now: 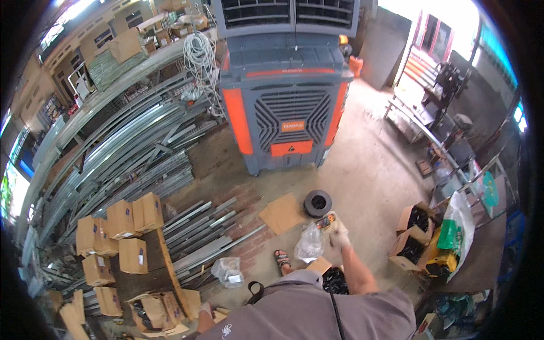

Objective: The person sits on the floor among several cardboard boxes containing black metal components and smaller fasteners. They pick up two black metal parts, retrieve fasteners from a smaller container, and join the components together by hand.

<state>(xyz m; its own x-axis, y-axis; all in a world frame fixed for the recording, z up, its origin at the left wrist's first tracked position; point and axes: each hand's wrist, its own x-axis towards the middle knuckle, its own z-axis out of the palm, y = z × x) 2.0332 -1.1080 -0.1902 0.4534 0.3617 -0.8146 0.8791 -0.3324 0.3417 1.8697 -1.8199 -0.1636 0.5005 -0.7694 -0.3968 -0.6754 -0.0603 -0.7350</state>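
Right hand (340, 238) low over floor, at small multicoloured item (326, 220); finger closure can't be told | item just beside black ring-shaped roll (318, 204), above clear plastic bag (310, 243) | left hand (205, 310) at lower edge, near cardboard pieces (194, 301); fingers mostly hidden, grip unclear

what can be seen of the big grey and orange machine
The big grey and orange machine stands upright on the floor, its housing plastic-looking. Orange strips edge its front; slanted slats form a grille around an orange label, with an orange panel below. Above sit two dark louvred openings, cut off by the picture's top edge. A coil of pale cable hangs on its left; whether they touch is unclear. The right hand is apart from it.
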